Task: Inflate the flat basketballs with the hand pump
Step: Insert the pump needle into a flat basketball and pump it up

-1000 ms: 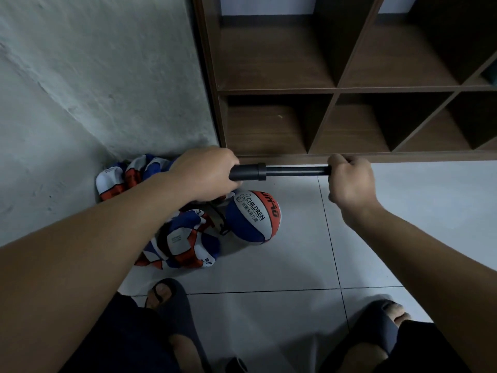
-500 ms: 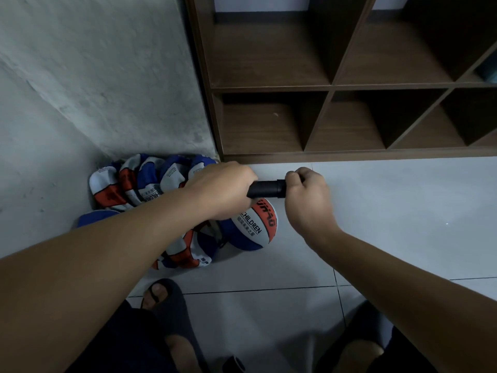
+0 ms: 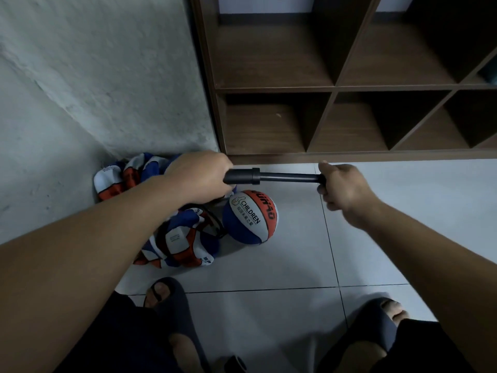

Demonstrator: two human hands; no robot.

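Note:
A black hand pump [image 3: 250, 176] lies level in the air between my hands. My left hand [image 3: 200, 175] grips its barrel and my right hand [image 3: 340, 185] grips the handle, with the thin rod pulled out between them. Below the pump, a partly rounded red, white and blue basketball [image 3: 251, 219] marked CHILDREN rests on the floor tiles. A thin black hose [image 3: 215, 224] loops from under my left hand toward it. Several flat basketballs [image 3: 177, 243] in the same colours lie crumpled in the corner, partly hidden by my left arm.
A dark wooden cubby shelf [image 3: 333, 88] stands against the wall just behind the pump. A rough grey wall [image 3: 107, 76] closes the left side. My feet in dark slippers, left [image 3: 168, 300] and right [image 3: 382, 321], are on the tiles below.
My right hand has pulled the handle out to the right, baring the rod again after it was pushed fully in half a second ago. My left hand kept its grip.

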